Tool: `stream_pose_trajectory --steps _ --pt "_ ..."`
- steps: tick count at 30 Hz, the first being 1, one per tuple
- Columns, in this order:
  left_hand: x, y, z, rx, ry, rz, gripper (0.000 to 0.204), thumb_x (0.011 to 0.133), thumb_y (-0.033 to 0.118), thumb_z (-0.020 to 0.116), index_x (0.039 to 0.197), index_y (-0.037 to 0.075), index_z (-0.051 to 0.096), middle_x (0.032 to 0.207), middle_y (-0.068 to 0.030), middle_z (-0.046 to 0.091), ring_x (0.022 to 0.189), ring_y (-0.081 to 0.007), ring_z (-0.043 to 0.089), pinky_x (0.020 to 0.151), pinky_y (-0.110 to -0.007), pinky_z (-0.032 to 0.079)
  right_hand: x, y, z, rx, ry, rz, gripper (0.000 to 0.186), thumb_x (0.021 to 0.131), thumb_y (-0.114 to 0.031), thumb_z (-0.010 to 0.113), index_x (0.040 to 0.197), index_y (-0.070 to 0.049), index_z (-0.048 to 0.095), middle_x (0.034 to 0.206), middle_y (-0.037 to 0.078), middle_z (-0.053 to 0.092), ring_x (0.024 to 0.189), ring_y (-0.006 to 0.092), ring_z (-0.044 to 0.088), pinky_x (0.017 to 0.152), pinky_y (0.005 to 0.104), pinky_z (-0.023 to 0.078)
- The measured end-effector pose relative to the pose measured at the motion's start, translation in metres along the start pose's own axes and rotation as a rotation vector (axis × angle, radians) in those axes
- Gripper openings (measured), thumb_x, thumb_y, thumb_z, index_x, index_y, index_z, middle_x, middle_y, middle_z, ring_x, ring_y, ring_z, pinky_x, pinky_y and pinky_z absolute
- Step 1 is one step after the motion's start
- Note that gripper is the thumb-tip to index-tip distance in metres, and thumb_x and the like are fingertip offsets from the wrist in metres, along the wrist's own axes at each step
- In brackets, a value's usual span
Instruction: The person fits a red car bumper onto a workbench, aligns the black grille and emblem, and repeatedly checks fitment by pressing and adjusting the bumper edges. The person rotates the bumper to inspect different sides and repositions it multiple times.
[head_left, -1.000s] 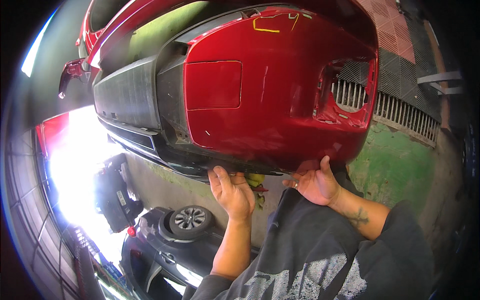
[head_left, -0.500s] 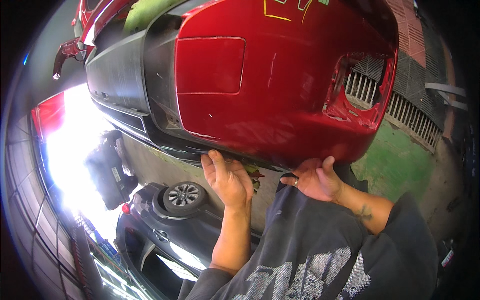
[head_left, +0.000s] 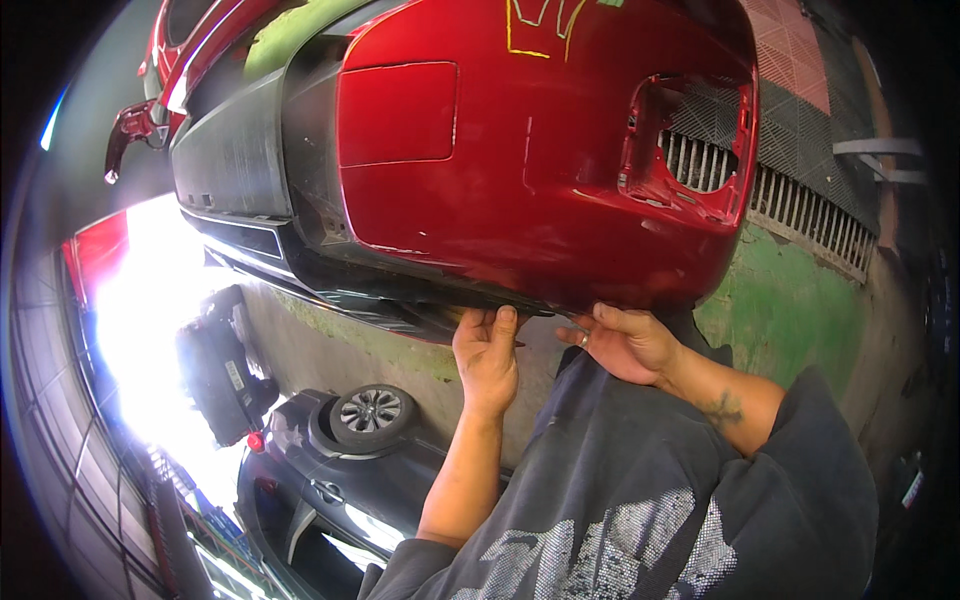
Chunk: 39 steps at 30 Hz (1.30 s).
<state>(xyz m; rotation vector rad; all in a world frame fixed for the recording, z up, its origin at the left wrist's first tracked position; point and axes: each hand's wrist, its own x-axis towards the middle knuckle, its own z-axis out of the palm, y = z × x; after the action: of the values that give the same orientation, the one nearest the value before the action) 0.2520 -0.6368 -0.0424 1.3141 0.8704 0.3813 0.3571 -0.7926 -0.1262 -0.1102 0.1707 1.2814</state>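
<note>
Your left hand (head_left: 487,355) and right hand (head_left: 625,343) both curled shut on the lower edge of the red bumper (head_left: 560,190), which ran crosswise just above them, equally near

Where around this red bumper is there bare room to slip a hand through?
The red bumper's lower edge is crowded: left hand and right hand both sit there, with only a narrow gap between them. Freer: the bumper's right-side opening, and the green floor below the grate.
</note>
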Motion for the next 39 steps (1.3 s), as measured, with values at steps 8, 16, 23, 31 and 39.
stream_pose_trajectory --steps 8,16,23,31,39 --pt "0.003 -0.011 0.006 0.118 0.041 0.172 0.025 0.109 0.015 0.061 0.129 0.000 0.053 0.118 -0.0135 0.069 0.101 -0.0203 0.073 0.084 -0.036 0.065 -0.003 0.005 0.006 -0.014 0.039 -0.049 0.033 0.104 -0.023 0.069 0.136 -0.019 0.067 0.145 0.002 0.066 0.136 0.0183 0.058 0.114 0.0506 0.043" --pt "0.001 -0.010 0.012 0.027 0.007 0.201 0.024 0.109 0.011 0.059 0.130 0.000 0.053 0.118 -0.0125 0.068 0.102 -0.0207 0.071 0.085 -0.037 0.065 -0.001 0.018 -0.006 -0.039 0.030 -0.130 0.028 0.105 -0.015 0.067 0.133 -0.015 0.067 0.136 0.002 0.068 0.123 0.0171 0.063 0.114 0.0487 0.044" --pt "0.003 0.003 -0.006 0.144 -0.022 0.021 0.022 0.109 0.014 0.060 0.125 0.001 0.054 0.113 -0.0132 0.071 0.105 -0.0245 0.075 0.079 -0.036 0.065 0.006 0.026 0.014 -0.193 0.181 -0.266 0.047 0.097 0.000 0.073 0.140 -0.009 0.059 0.135 0.004 0.066 0.121 0.0176 0.064 0.106 0.0408 0.052" --pt "0.006 0.010 -0.030 0.038 -0.154 -0.045 0.037 0.108 0.011 0.062 0.141 -0.001 0.052 0.127 -0.0149 0.068 0.117 -0.0234 0.067 0.103 -0.040 0.052 0.021 0.041 0.029 -0.471 0.333 -0.407 0.038 0.088 0.010 0.078 0.121 -0.004 0.064 0.122 0.008 0.069 0.113 0.0174 0.067 0.096 0.0326 0.056" --pt "0.010 0.023 -0.026 0.032 -0.131 0.069 0.040 0.108 0.010 0.062 0.146 0.006 0.049 0.136 -0.0133 0.062 0.123 -0.0242 0.062 0.110 -0.044 0.048 0.029 0.050 0.015 -0.542 0.429 -0.408 0.028 0.089 0.007 0.080 0.112 -0.001 0.066 0.111 0.009 0.071 0.103 0.0177 0.070 0.091 0.0324 0.059"
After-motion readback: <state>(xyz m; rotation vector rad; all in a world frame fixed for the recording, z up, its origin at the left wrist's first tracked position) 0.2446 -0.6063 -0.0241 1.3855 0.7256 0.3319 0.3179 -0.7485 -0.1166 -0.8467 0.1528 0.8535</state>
